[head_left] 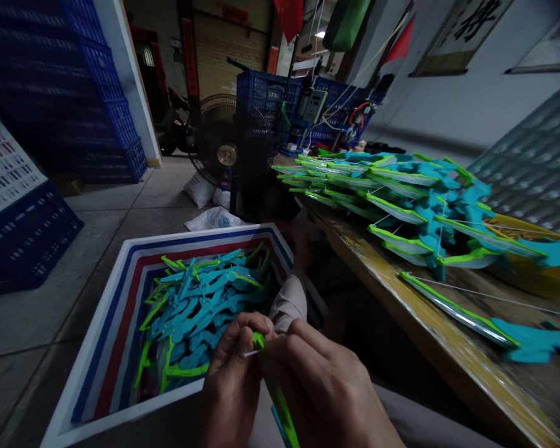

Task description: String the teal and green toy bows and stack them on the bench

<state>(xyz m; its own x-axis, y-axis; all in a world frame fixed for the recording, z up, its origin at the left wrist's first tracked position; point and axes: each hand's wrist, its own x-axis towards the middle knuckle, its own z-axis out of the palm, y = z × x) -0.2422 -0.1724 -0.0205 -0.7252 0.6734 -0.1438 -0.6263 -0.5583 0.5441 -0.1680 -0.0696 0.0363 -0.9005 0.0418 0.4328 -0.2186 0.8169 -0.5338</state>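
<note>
My left hand (pixel 236 367) and my right hand (pixel 324 386) meet close in front of me, fingers pinched together. Between them is the lime-green bow limb of a toy crossbow (pixel 282 407), and a sliver of teal shows beside it low in the picture. A short bit of white string (pixel 252 353) sticks out at the green tip by my left fingertips. Most of this crossbow is hidden behind my right hand. Just beyond my hands, many teal and green toy crossbows (pixel 205 305) lie jumbled in a box (pixel 105 348) lined with red, white and blue stripes.
At right, a wooden table (pixel 401 317) bears a heap of strung toy crossbows (pixel 401 186), one single crossbow (pixel 462 311) near its edge, and a yellow basin (pixel 518 274). A fan (pixel 226 155) stands beyond the box. Blue crates (pixel 107 93) are stacked at left.
</note>
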